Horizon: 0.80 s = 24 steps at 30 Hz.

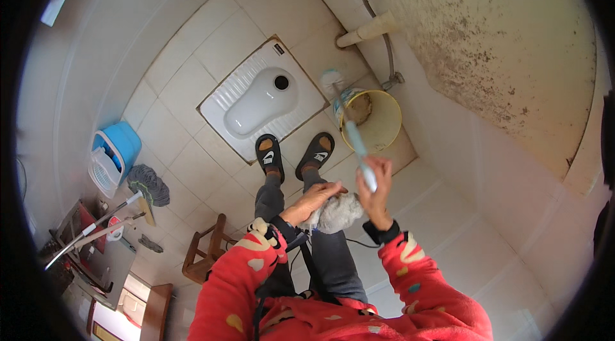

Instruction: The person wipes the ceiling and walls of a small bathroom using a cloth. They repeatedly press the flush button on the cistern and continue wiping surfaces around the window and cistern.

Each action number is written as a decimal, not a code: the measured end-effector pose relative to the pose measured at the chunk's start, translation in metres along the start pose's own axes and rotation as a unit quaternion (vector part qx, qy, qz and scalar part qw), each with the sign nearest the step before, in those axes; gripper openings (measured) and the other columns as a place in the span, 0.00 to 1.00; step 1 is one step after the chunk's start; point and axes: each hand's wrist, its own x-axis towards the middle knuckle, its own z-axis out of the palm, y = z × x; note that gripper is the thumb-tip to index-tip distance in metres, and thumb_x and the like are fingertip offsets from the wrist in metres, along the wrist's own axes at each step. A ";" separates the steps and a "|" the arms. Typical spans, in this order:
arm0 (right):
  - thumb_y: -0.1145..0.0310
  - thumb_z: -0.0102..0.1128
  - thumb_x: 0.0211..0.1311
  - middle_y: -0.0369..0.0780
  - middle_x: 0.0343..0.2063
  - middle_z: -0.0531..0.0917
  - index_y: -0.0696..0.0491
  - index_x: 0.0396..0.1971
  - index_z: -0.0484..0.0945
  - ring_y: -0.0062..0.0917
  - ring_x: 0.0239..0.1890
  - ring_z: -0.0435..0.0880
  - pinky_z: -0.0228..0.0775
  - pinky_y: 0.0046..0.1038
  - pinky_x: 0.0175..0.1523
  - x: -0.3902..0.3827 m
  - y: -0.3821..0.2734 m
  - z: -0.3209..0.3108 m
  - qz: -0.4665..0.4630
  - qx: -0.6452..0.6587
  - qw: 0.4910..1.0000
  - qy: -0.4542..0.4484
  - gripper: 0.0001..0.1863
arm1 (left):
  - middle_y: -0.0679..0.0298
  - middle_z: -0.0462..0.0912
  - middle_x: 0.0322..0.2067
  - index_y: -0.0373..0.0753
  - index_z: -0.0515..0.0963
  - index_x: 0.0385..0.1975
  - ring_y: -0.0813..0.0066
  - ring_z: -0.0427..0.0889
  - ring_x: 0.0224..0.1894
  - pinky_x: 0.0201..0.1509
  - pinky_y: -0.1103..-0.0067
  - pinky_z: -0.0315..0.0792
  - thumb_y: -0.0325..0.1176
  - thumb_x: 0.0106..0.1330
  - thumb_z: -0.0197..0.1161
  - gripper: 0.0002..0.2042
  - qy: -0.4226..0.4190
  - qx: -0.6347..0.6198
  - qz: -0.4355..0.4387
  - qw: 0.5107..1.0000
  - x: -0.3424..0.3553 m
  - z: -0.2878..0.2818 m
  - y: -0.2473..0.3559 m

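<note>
My right hand (375,190) is closed on the pale blue and white handle of a long brush (356,139); its white head is raised near a yellow-rimmed bucket (386,120), which has dirty-looking contents. My left hand (314,200) grips a crumpled off-white cloth (338,214) below the brush handle, in front of my legs. The white squat toilet (234,110) is set in the tiled floor just beyond my slippered feet.
At left are a blue mop bucket (128,142), a grey mop (150,184), long poles and a wooden stool (202,258). A pipe (365,30) and hose run along the right wall, below a large stained pale panel (487,53).
</note>
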 end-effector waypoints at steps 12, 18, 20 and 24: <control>0.75 0.59 0.59 0.40 0.64 0.67 0.53 0.65 0.61 0.26 0.57 0.74 0.64 0.33 0.62 0.038 0.057 -0.041 -0.023 0.261 0.886 -0.382 0.33 | 0.60 0.81 0.35 0.35 0.77 0.41 0.71 0.81 0.39 0.49 0.77 0.74 0.46 0.63 0.60 0.19 0.048 -0.231 -0.062 0.970 -0.057 -0.001 0.023; 0.51 0.53 0.67 0.39 0.52 0.76 0.59 0.58 0.70 0.23 0.50 0.73 0.63 0.26 0.57 0.174 0.232 0.010 0.344 0.220 0.908 -0.094 0.29 | 0.60 0.81 0.34 0.36 0.80 0.35 0.68 0.78 0.44 0.55 0.74 0.66 0.51 0.62 0.56 0.21 -0.037 -0.029 -0.045 0.998 -0.049 -0.026 -0.019; 0.48 0.56 0.65 0.38 0.47 0.79 0.59 0.53 0.74 0.22 0.45 0.75 0.65 0.26 0.52 0.193 0.265 0.033 0.403 0.199 0.883 -0.132 0.29 | 0.61 0.81 0.34 0.36 0.81 0.34 0.69 0.78 0.44 0.56 0.74 0.64 0.52 0.60 0.58 0.21 -0.047 -0.036 -0.045 0.997 -0.050 -0.030 -0.031; 0.45 0.62 0.59 0.36 0.35 0.83 0.59 0.43 0.81 0.22 0.36 0.78 0.68 0.24 0.42 0.216 0.312 0.069 0.370 0.126 0.898 -0.204 0.29 | 0.62 0.82 0.35 0.37 0.81 0.35 0.69 0.78 0.44 0.57 0.75 0.64 0.51 0.59 0.60 0.20 -0.061 -0.018 -0.049 0.997 -0.058 -0.031 -0.041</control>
